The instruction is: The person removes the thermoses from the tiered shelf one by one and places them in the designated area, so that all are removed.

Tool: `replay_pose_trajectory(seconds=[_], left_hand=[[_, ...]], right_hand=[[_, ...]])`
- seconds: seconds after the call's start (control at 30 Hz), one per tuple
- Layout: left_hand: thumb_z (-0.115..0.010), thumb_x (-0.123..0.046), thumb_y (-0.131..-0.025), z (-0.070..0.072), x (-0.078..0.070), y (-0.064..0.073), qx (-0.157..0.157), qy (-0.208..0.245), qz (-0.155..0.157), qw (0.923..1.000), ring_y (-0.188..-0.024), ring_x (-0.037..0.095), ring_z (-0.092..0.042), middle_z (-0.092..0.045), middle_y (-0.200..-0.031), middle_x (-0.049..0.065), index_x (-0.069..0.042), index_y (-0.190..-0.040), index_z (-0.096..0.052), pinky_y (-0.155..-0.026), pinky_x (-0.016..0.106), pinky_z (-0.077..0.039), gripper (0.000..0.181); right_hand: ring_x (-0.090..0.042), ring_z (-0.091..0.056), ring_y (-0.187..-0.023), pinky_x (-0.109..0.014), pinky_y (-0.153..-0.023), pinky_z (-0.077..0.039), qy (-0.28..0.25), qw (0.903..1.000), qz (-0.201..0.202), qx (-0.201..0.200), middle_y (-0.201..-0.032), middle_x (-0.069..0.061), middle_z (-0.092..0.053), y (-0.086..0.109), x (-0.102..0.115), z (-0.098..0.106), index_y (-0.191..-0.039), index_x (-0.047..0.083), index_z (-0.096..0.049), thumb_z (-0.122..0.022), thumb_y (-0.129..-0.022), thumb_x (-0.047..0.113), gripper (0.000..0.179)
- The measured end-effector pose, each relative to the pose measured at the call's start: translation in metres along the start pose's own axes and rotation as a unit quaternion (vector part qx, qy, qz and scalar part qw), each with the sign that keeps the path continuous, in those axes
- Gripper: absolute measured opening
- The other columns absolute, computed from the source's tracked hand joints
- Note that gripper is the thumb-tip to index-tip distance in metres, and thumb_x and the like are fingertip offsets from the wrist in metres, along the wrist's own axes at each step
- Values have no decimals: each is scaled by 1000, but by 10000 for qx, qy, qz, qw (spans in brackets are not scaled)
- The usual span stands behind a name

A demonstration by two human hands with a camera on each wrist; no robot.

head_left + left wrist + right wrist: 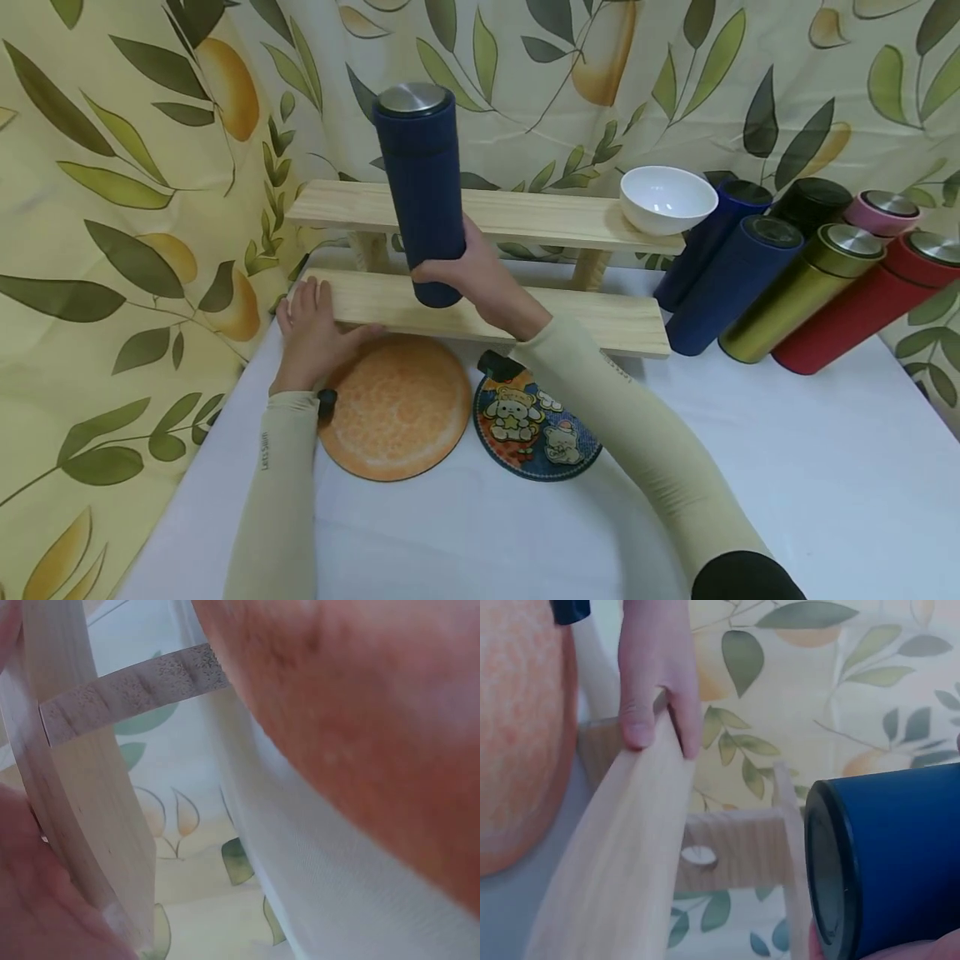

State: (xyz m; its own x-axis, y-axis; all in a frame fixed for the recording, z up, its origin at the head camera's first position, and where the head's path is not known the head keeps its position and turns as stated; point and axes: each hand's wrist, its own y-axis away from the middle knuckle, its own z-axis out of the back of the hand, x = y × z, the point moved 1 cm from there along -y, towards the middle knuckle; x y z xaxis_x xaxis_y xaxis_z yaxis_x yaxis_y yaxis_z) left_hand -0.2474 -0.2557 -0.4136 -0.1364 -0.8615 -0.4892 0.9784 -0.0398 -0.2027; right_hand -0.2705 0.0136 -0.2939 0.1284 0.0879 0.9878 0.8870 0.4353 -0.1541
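Observation:
A navy blue thermos bottle (420, 183) with a steel-topped lid is held by my right hand (487, 279), tilted slightly, above the lower board of a two-tier wooden shelf (592, 317). The right wrist view shows the dark base of the bottle (911, 859) apart from the wood. My left hand (309, 337) grips the left end of the lower board. In the right wrist view that hand (658, 667) has its thumb on one face and fingers on the other. Close up, the left wrist view shows the wooden shelf (105, 817) beside the hand.
A white bowl (667, 200) stands on the upper board's right end. Several thermos bottles lean at the right, among them blue, gold (802, 292) and red (870, 304) ones. In front of the shelf lie an orange round mat (405, 408) and a smaller cartoon-printed mat (536, 433).

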Motion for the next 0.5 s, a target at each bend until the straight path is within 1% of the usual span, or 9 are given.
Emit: replay_pose_trajectory(seconds=[0.2, 0.4, 0.5], left_hand=[[-75, -71, -89, 0, 2, 2, 57, 47, -54, 10000, -160, 47, -4, -10, -172, 34, 11, -165, -20, -121, 67, 8, 124], [-74, -71, -90, 1, 1, 3, 13, 87, -152, 9998, -160, 49, -6, -11, -171, 36, 13, -163, -22, -121, 68, 8, 123], [-76, -70, -90, 1, 0, 2, -23, 88, -190, 9998, -159, 50, -8, -13, -170, 37, 13, -162, -23, -121, 68, 7, 122]], right_hand=[[-34, -57, -122, -50, -100, -51, -182, 9995, -56, -249, -142, -15, -54, 31, -1, 28, -158, 12, -42, -79, -81, 5, 86], [-32, -54, -126, -49, -106, -47, -84, 9978, -239, -605, -145, -13, -51, 61, 0, 54, -158, 13, -40, -79, -84, 5, 84], [-31, -52, -128, -50, -108, -45, -30, 9971, -229, -719, -147, -12, -49, 74, 0, 67, -159, 14, -38, -77, -85, 2, 84]])
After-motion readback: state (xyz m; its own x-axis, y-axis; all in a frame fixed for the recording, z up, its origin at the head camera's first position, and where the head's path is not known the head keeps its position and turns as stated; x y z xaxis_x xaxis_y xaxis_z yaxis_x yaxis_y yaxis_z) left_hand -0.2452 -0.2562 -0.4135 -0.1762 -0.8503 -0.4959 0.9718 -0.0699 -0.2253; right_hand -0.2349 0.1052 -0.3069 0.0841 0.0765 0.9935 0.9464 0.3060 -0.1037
